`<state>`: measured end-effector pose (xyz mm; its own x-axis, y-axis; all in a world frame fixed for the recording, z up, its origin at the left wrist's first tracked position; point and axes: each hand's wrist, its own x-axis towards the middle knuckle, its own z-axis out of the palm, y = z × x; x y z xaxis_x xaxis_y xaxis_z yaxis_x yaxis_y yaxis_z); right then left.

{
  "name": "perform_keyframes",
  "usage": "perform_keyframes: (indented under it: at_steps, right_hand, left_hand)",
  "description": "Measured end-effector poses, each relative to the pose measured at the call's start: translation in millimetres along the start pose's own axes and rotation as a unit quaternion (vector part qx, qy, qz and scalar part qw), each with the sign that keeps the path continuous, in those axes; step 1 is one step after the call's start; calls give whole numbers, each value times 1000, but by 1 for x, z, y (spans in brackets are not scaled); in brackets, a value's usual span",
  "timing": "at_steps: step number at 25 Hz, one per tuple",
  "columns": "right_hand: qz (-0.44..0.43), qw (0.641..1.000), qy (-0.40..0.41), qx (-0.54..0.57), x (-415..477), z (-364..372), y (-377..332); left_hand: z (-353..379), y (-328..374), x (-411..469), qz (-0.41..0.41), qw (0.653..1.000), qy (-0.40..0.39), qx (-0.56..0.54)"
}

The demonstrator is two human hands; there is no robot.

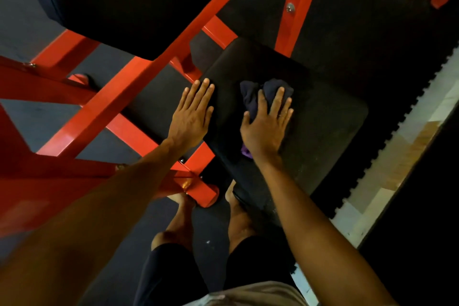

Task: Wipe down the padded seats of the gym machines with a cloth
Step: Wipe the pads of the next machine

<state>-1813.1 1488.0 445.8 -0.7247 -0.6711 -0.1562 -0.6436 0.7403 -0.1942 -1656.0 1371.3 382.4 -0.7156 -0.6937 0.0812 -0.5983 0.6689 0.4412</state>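
A dark bunched cloth (253, 97) lies on the middle of the black padded seat (323, 126), pressed under the right hand (265, 126), whose fingers (278, 99) are spread straight. The left hand (192, 113) rests flat on the seat's left edge, holding nothing. A red frame (119, 97) stands to the left. Black floor mats (372, 32) meet pale flooring (387, 164) on the right. The palm hides much of the cloth.

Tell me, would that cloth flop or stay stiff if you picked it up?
Probably floppy: the cloth lies bunched in soft folds under the right hand. Likely light, since it crumples so small. It should slide easily over the smooth seat when pushed.
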Motion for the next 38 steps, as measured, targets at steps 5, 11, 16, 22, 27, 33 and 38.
perform_keyframes:
  at_steps: [5,11,16,22,27,33,38]
  right_hand:
    - [-131,991,-33,-23,-73,22,-35]
    - [-85,994,-61,-40,-48,-8,23]
    - [84,992,-76,62,-24,-5,-53]
    - [-142,985,-87,-41,-83,10,-31]
    - [-31,996,-77,-26,-60,-11,9]
    - [-22,997,-79,4,-57,11,-66]
    - [-81,996,-40,-28,-96,22,-41]
  left_hand:
    - [-2,-2,-3,11,999,-25,-28]
    - [-16,-1,-14,21,999,-34,-16]
    - [-19,1,-18,16,998,-55,-24]
    - [-20,-6,-19,25,997,-59,-31]
    - [-19,0,-18,15,997,-64,-45]
    - [-18,-4,-19,34,997,-66,-27]
    - [-21,-6,-17,36,996,-77,-29]
